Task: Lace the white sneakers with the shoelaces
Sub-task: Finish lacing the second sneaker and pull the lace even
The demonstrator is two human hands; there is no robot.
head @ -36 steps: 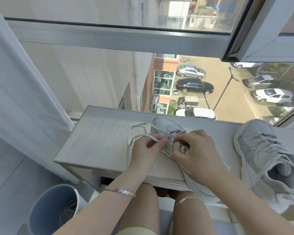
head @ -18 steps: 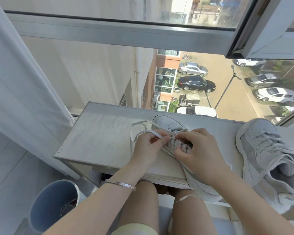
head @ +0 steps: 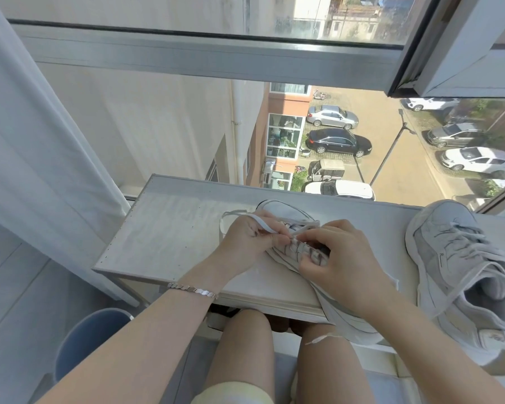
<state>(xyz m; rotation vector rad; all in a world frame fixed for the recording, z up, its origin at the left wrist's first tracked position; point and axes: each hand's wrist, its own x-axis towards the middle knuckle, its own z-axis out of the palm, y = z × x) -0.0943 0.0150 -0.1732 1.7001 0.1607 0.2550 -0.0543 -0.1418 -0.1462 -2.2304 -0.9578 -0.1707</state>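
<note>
The left grip is clenched on the shoelace. Its thumb and fingertips pinch the flat white band, which runs back over the knuckles into a loop lying on the counter just beyond. The right grip meets it fingertip to fingertip, with fingers curled over the eyelet rows and pinching the same lace there. Under both sits the white sneaker, its toe pointing away from them and its heel hanging past the near counter edge above the knees (1 loose lace end lies on the right knee). Well to the right of the right grip rests the 2nd sneaker, laces threaded, opening toward the person. A metal bracelet circles the left wrist. Below it, on the floor, stands a blue bin.
</note>
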